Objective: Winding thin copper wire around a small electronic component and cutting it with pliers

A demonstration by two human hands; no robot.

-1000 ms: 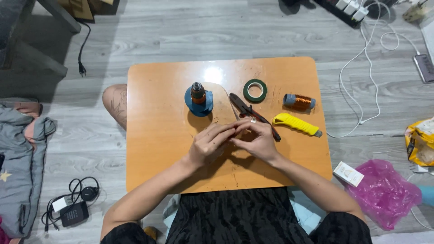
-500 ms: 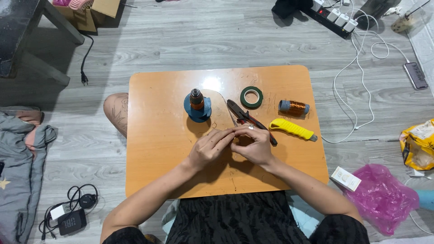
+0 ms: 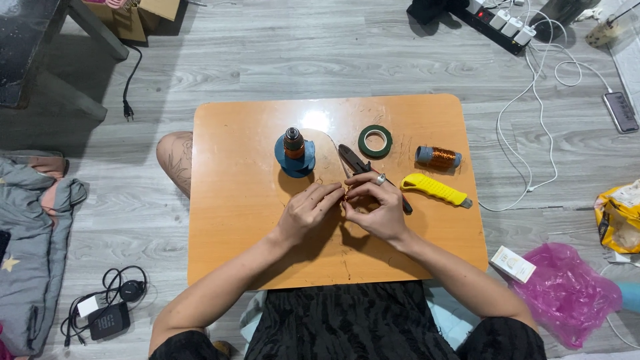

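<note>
My left hand [image 3: 308, 212] and my right hand [image 3: 375, 207] meet fingertip to fingertip over the middle of a small orange table [image 3: 233, 220]. Between the pinched fingers is a tiny piece of thin copper-coloured wire [image 3: 345, 193], mostly hidden. A thin wire runs from there up toward an upright spool of copper wire [image 3: 293, 143] on a blue holder. Dark pliers [image 3: 353, 162] lie just beyond my right hand, their handles partly under it. A ring shows on a right finger.
On the table lie a dark green tape roll [image 3: 375, 141], a copper wire spool on its side [image 3: 439, 157] and a yellow utility knife [image 3: 435, 189]. On the floor: white cables and a power strip [image 3: 497, 23], a pink bag [image 3: 567, 293], a small box [image 3: 512, 264], grey cloth [image 3: 30, 253], a charger [image 3: 107, 320].
The view has shifted slightly, so the table sits a little lower in frame. Both hands stay pinched together at the same spot on the table; fingers moved only slightly.
</note>
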